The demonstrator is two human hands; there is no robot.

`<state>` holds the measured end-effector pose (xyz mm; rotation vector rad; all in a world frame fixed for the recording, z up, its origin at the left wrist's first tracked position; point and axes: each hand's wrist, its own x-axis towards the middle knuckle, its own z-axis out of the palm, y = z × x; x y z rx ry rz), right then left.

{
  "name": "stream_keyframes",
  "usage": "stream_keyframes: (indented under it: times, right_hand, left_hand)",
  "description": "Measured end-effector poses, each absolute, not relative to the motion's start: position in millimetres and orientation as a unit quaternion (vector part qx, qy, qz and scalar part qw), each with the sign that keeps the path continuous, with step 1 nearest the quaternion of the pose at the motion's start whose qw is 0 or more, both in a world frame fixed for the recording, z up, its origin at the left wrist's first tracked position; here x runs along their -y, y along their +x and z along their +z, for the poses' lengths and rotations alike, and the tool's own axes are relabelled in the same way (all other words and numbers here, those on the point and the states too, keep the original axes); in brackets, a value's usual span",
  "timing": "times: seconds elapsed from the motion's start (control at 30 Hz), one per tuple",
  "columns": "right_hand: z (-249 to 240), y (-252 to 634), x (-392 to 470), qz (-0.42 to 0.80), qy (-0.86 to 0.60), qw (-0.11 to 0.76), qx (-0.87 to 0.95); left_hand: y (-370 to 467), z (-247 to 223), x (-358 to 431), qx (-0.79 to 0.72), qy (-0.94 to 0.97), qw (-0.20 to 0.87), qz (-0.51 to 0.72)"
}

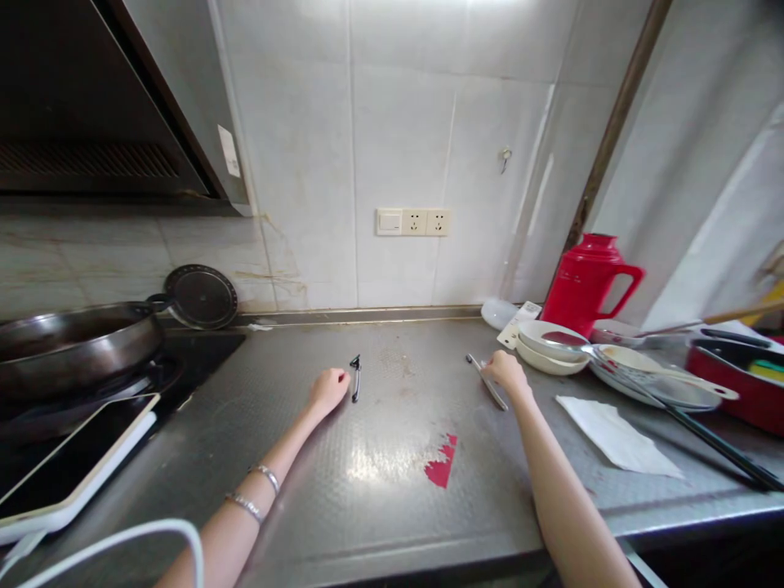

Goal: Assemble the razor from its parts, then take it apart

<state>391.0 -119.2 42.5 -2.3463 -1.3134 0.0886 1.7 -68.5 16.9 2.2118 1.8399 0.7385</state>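
Note:
My left hand (331, 389) is closed in a loose fist on the steel counter, its curled fingers hiding whatever may be inside. Just to its right lies a dark-headed razor (356, 379) with a slim silver and black handle, all of it in sight; whether the fingers touch it I cannot tell. Farther right, the fingers of my right hand (505, 371) are pinched over the middle of a slim grey handle (495, 394) with a small dark tip, slanting across the counter. Its exact kind is unclear. Between and below the hands is a torn-edged red patch (442, 465).
Left are a steel pan (79, 347) on a black hob, a tablet (73, 461) and a white cable (140, 531). Right stand a red thermos (581, 282), stacked bowls (548, 359), utensils on a plate, a red pot (735, 388) and a white napkin (616, 437). A range hood overhangs upper left.

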Motion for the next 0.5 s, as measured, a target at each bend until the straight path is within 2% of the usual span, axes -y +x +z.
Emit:
stream_keyframes:
  times: [0.33,0.5]
  right_hand:
    - [35,390,110,0.042,-0.863,0.146,0.482]
    - [35,389,106,0.053,-0.868,0.139,0.473]
  left_hand:
    - [2,22,69,-0.619,0.741,0.076,0.250]
    - [5,31,73,-0.619,0.737,0.068,0.262]
